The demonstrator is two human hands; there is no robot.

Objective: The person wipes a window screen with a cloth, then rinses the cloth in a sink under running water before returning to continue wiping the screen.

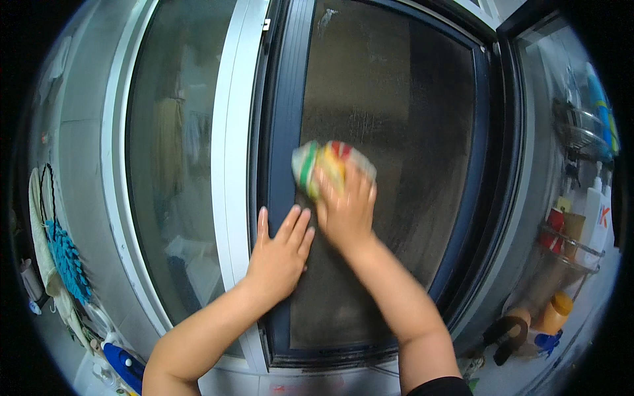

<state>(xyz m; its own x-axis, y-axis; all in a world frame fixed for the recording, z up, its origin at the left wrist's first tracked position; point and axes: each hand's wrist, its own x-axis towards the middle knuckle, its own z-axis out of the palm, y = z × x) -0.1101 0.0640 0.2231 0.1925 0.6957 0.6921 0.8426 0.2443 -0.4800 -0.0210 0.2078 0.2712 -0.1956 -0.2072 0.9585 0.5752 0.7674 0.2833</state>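
A multicoloured striped cloth point(322, 161), slightly blurred, lies bunched under the fingers of my right hand point(346, 205). That hand holds it against a dark window panel point(366, 89), near the panel's left side; whether the panel is glass or mesh I cannot tell. Wet-looking streaks show on the panel above the cloth. Lower and to the left, my left hand point(282, 252) has its fingers spread and holds nothing. Its fingertips rest at the dark blue window frame point(285, 163) and the panel's edge.
Left of the frame stands a white upright point(233, 148) beside a glass pane point(168, 173). A blue chenille cloth point(68, 260) hangs at far left. On the right, an open dark-framed sash point(515, 99) stands before wire racks point(569, 247) with bottles point(592, 218).
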